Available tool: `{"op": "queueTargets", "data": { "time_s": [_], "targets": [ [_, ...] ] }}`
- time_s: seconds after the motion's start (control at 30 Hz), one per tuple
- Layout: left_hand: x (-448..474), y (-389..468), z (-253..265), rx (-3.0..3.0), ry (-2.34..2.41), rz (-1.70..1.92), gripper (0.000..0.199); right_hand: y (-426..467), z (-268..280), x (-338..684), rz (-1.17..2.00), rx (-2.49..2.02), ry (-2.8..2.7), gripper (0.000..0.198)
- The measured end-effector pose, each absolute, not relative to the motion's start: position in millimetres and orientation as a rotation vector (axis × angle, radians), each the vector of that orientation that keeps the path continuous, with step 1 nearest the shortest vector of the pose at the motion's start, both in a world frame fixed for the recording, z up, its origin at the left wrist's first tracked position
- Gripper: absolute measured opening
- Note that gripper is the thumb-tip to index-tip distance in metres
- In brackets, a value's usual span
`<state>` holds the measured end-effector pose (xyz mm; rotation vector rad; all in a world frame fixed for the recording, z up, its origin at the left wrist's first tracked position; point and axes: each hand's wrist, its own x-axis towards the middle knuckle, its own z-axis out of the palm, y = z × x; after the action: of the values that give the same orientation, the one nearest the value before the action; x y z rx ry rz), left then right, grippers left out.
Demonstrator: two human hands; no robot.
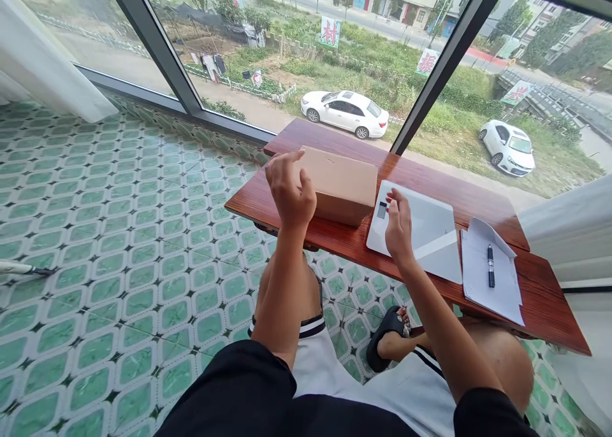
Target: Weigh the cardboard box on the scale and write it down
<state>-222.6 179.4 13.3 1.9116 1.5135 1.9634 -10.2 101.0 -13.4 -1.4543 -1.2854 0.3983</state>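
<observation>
A closed brown cardboard box (340,176) lies on the dark red wooden table (248,198). My left hand (291,190) is raised at the box's left end, its fingers loosely bent and the thumb apart, holding nothing. Whether it touches the box I cannot tell. To the right of the box lies a flat white scale (428,220) with a small grey display (382,209) at its left side. Over the left part of this scale hovers my right hand (399,225), fingers half curled and apart, with nothing visible in it.
A black pen (491,266) rests on a stack of white paper (504,297) right of the scale. Beyond the table stands a large window with a dark frame (184,99). White curtains (568,227) hang at both sides. My legs are under the table's near edge.
</observation>
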Motion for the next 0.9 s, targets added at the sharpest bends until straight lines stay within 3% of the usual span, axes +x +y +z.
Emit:
{"op": "queueTargets", "data": {
  "time_s": [0.4, 0.6, 0.9],
  "targets": [
    [-239.6, 191.4, -2.6, 1.581, 1.713, 1.610, 0.048, 115.2, -14.0, -40.7, 0.685, -1.559, -1.153, 0.078],
    [-240.6, 187.6, 1.0, 1.529, 1.906, 1.346, 0.054, 119.7, -24.3, -44.5, 0.684, -1.570, -1.209, 0.073],
    [-241.3, 193.1, -5.5, 1.564, 1.919, 1.317, 0.040, 125.3, -32.5, -40.3, 0.582, -1.502, -1.352, 0.059]
  ]
}}
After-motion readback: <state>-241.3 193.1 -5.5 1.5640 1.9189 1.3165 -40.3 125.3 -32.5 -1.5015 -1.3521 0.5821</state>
